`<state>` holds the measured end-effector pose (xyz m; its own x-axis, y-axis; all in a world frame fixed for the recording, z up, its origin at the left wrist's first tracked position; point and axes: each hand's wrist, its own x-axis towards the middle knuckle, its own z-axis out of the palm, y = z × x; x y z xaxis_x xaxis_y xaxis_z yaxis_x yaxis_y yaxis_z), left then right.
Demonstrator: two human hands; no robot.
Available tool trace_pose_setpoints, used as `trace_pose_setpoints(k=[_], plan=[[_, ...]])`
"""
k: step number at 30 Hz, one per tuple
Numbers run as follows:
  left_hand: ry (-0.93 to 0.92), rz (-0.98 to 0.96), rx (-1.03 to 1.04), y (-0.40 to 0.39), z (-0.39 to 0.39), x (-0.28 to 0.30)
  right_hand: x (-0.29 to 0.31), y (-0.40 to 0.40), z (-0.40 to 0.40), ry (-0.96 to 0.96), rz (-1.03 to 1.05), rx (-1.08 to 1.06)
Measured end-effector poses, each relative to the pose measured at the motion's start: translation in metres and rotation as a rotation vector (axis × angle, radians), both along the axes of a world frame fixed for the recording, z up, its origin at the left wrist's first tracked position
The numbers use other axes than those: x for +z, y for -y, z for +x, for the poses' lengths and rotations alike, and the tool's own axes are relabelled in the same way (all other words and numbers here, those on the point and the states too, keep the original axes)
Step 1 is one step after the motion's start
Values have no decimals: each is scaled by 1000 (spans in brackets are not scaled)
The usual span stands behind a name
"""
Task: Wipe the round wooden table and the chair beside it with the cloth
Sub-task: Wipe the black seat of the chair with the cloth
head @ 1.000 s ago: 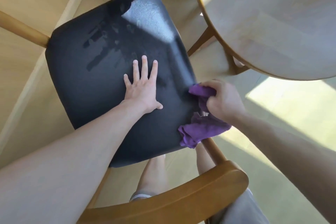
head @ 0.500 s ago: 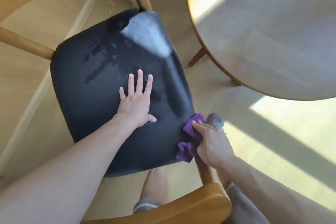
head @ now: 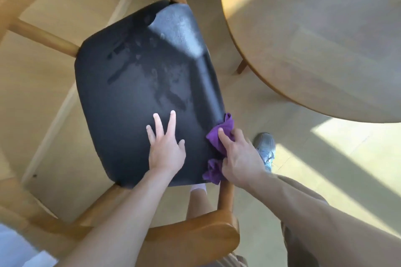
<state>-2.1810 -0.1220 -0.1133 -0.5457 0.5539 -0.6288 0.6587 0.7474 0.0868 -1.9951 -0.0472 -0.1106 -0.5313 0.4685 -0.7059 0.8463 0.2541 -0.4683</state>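
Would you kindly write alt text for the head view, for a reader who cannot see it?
Seen from above, a right hand grips a purple cloth against the right edge of a chair's black seat, while the left hand rests flat on the seat. Damp streaks mark the seat, and a round wooden table stands to the right.

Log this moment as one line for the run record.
step: wiping chair seat edge | left hand: flat on black seat | right hand: grips purple cloth at seat's right edge | round table: untouched now
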Motion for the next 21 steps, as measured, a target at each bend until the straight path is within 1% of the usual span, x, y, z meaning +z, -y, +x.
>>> trace_pose_setpoints(k=[1, 3, 4, 5, 6, 7, 8, 10, 12, 14, 15, 16, 18, 19, 21], plan=[[19, -1, -2, 4, 6, -1, 0, 9, 13, 3, -16, 84], [46, -51, -8, 7, 11, -1, 2, 17, 34, 36, -127, 216], [57, -87, -24, 7, 12, -1, 3, 13, 40, 68, -206, 211], [73, -122, -46, 5, 10, -1, 4, 5, 44, 95, -285, 158], [95, -157, -62, 4, 7, -1, 5, -6, 45, 108, -338, 82], [113, -186, -78, 3, 4, -1, 7, -19, 43, 105, -342, 5], [115, -205, -100, 3, 2, -1, 9, -33, 39, 86, -308, -78], [73, -216, -149, 3, 2, -1, 14, -56, 23, -30, -150, -221], [4, -205, -167, 4, 7, -3, 19, -70, -3, -193, 22, -241], [-39, -173, -159, 6, 9, -5, 21, -72, -30, -324, 128, -114], [-43, -154, -153, 8, 9, -6, 18, -69, -40, -348, 165, -10], [-41, -137, -149, 10, 7, -6, 14, -61, -46, -316, 200, 133], [-43, -113, -139, 14, 5, -7, 2, -34, -45, -154, 286, 475], [-46, -109, -137, 16, 4, -7, -5, -21, -36, -106, 329, 601], [-45, -110, -140, 16, 5, -9, -13, 1, -7, -102, 330, 728]])
